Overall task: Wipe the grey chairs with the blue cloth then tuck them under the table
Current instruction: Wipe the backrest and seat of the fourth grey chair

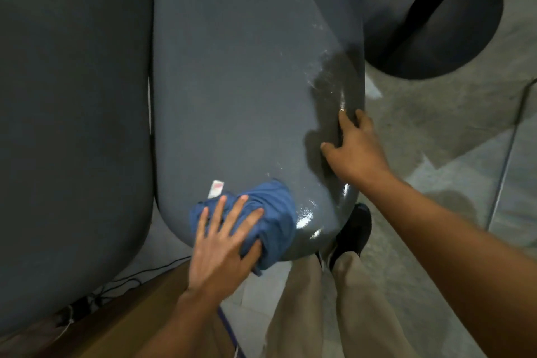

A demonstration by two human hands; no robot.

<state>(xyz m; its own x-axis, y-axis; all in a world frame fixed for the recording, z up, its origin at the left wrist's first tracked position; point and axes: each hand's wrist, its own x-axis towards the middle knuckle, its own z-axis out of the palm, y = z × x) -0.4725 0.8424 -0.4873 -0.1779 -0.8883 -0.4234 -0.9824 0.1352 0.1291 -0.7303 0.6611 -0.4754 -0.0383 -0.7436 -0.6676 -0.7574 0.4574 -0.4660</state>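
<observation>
A long grey chair seat (241,90) with rounded ends fills the middle of the view, with damp streaks along its right side. My left hand (223,244) presses the bunched blue cloth (270,221) flat against the seat's near end, fingers spread and straight over it, thumb tucked beside the fold. A small white tag (216,188) sticks out of the cloth. My right hand (353,145) rests on the seat's right edge, fingers bent over the rim. A second, darker grey chair (72,125) stands close alongside on the left.
A round dark table base with a black post (436,17) stands at the upper right on the concrete floor. A glass panel edge (511,154) runs down the right. Black cables (116,285) lie at the lower left. My legs and a black shoe (354,229) are below the seat.
</observation>
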